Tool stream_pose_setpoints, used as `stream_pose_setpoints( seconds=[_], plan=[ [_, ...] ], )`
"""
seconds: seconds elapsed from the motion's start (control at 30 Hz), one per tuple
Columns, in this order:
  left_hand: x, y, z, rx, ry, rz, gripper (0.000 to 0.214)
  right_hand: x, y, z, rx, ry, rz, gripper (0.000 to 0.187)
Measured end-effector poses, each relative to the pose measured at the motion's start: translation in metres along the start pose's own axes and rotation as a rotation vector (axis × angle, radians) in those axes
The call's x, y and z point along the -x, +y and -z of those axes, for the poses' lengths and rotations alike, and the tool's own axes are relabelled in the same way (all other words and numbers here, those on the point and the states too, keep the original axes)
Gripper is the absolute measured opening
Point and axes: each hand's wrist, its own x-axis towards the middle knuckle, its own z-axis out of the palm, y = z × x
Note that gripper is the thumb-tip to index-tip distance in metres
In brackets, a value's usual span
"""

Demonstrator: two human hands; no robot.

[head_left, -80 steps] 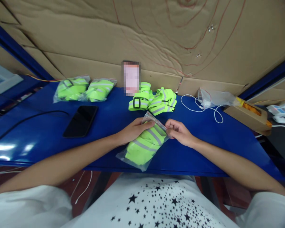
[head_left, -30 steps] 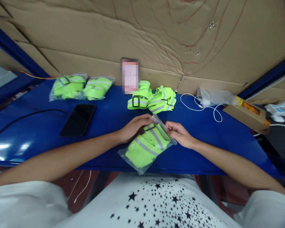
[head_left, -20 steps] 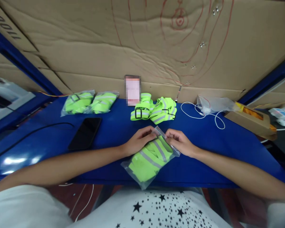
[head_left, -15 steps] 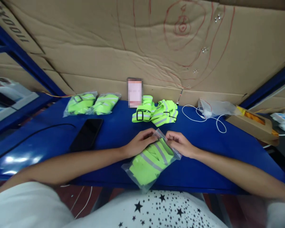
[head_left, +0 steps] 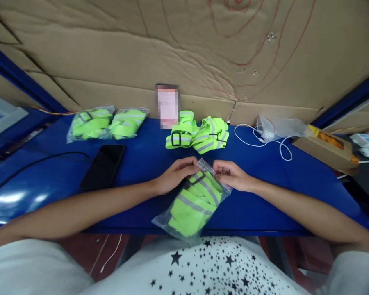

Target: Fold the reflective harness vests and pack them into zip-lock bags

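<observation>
A clear zip bag (head_left: 165, 221) with a folded neon-yellow reflective strap (head_left: 195, 203) inside lies tilted at the table's front edge, its zip end pointing away from me. My left hand (head_left: 180, 172) pinches the left corner of that zip end. On the other side, my right hand (head_left: 232, 175) has its fingers curled on the zip edge near the right corner. A black buckle shows through the plastic close to the opening. Beyond my hands lie two loose neon-yellow reflective straps (head_left: 210, 135) with black buckles.
Two bagged neon straps (head_left: 90, 123) lie at the back left, with a black phone (head_left: 103, 166) in front. A blurred upright screen (head_left: 168, 105) leans on the cardboard wall (head_left: 110, 53). White cable (head_left: 284, 149), a plastic bag (head_left: 279, 126) and a cardboard box (head_left: 326, 149) are to the right.
The view has tipped slightly downward. Both hands remain at the bag's zip end; the strap inside has shifted and its black buckle now shows near the opening.
</observation>
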Motion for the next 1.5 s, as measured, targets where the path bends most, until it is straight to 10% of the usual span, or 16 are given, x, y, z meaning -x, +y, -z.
stream_pose_setpoints(
  seconds=[1.5],
  plan=[
    [-0.009, -0.008, 0.002, -0.055, -0.018, -0.038, 0.044, -0.008, 0.011, -0.005, 0.071, 0.088, 0.008, 0.023]
  ],
)
